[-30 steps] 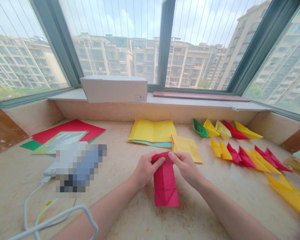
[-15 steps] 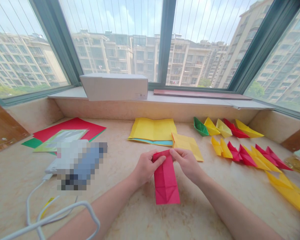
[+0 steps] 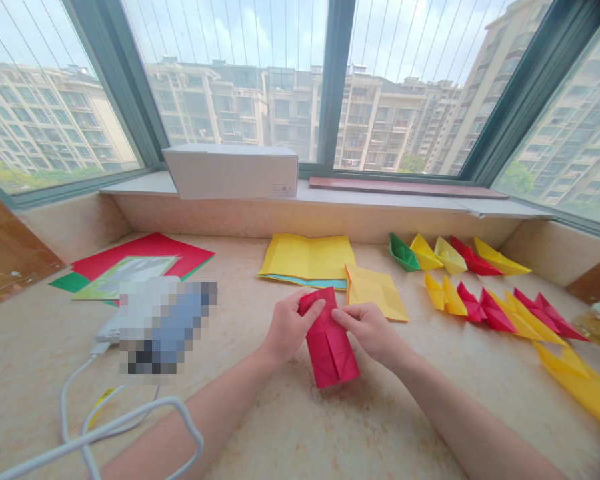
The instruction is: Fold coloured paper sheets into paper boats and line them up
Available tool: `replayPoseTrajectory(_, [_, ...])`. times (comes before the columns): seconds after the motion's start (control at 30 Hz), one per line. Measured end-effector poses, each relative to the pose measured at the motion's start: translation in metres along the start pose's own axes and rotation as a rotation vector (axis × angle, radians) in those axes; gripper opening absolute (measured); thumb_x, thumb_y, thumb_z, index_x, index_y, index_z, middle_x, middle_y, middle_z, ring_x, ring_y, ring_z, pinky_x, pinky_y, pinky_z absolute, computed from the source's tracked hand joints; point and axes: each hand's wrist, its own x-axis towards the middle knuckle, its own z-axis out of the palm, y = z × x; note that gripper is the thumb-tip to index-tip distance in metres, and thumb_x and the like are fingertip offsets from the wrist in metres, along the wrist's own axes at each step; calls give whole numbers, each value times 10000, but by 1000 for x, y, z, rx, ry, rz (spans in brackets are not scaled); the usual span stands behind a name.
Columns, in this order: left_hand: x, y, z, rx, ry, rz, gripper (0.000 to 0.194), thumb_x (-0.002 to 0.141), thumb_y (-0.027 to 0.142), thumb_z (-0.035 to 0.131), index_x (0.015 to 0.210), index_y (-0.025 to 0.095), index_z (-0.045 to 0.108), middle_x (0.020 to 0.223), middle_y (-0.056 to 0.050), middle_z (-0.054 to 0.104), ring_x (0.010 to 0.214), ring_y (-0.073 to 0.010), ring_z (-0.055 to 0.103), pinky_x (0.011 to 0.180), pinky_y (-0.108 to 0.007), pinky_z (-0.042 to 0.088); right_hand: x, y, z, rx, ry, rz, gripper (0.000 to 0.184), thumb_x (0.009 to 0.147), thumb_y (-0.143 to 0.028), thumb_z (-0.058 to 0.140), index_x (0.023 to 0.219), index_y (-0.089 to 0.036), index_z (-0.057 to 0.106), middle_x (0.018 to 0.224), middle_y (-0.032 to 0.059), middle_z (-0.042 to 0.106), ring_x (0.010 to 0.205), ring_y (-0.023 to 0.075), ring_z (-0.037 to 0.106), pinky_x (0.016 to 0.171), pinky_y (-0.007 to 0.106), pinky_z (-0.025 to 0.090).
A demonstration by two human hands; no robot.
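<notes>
A red folded paper [image 3: 333, 350], a narrow rectangle with a slit down its middle, is held above the countertop between both my hands. My left hand [image 3: 293, 323] grips its upper left part, thumb on the front face and fingers behind. On the upper right edge, my right hand [image 3: 367, 327] pinches the paper with its thumb on the front; its other fingers are partly hidden. Just beyond my hands lie a creased orange-yellow paper [image 3: 377, 293] and a stack of creased yellow sheets [image 3: 310, 257] with a blue one showing underneath.
Folded paper boats [image 3: 450, 257] and other folded yellow and red shapes [image 3: 485, 310] line the right side. Red and green sheets [image 3: 155, 250] lie at the left, near a blurred-out object [image 3: 175, 333] and a white cable [image 3: 130, 423]. A white box [image 3: 230, 173] stands on the sill.
The red paper has been turned: its slit face now shows instead of the side with cross creases, and it tilts more. My right hand has shifted slightly lower along its edge.
</notes>
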Motion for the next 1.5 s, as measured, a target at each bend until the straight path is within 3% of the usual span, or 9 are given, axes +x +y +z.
replayPoseTrajectory(0.23, [3,1,-1,10,164,-61,304,840,443,635,759,150,619,669,9,626,618,-127,551,583,-226,432,-2,6,-1,41,-143,146,481,779,-600,656,657,-139,717,537,-7,590,471,95,424,455,229,282])
replayPoseTrajectory(0.3, [3,0,0,-107,124,-79,313,843,463,630,861,150,623,693,4,649,578,-121,561,549,-224,443,-2,7,0,78,-98,153,447,773,-577,678,706,-140,745,572,7,636,494,111,481,483,236,331])
replayPoseTrajectory(0.43, [1,-2,4,-274,-81,-133,399,866,500,590,1071,158,598,689,2,670,421,-99,513,422,-216,407,-1,2,2,173,-39,107,459,801,-586,647,816,-145,775,688,47,715,634,184,622,622,297,465])
replayPoseTrajectory(0.63, [-1,-6,4,-183,-149,-112,313,834,416,661,948,130,715,928,-87,749,805,-221,688,701,-295,543,-1,4,4,202,-29,-43,466,867,-585,565,1070,-195,720,846,46,736,718,193,643,665,308,491])
replayPoseTrajectory(0.77, [-2,-5,4,-223,-254,-139,300,822,392,674,963,133,728,903,-83,762,810,-242,706,715,-320,556,1,6,2,150,97,-58,421,849,-521,625,1077,-175,702,804,41,718,660,167,593,583,274,443])
replayPoseTrajectory(1.0, [-3,-5,3,-285,-339,-181,267,828,371,676,929,130,730,859,-66,766,781,-225,716,675,-278,554,3,5,0,125,162,-59,344,828,-447,664,1021,-162,651,773,24,689,575,114,513,484,229,373])
replayPoseTrajectory(1.13, [-3,-6,4,-317,-351,-205,294,852,393,654,924,118,730,860,-78,766,774,-221,721,666,-268,556,2,6,1,161,149,-50,312,836,-417,664,1022,-173,611,678,-3,671,513,96,480,449,213,330])
replayPoseTrajectory(1.3, [-4,-3,6,-416,-313,-192,417,810,362,713,1164,151,648,958,-88,759,852,-261,730,731,-342,591,1,3,3,210,155,-48,281,842,-419,655,962,-168,612,610,-12,652,470,89,472,455,219,360])
replayPoseTrajectory(1.5, [-3,0,6,-407,-291,-197,415,817,372,700,1156,137,655,1010,-109,745,881,-277,727,746,-361,595,0,2,5,212,131,-50,290,843,-426,652,988,-181,597,623,-15,658,463,98,510,446,223,383])
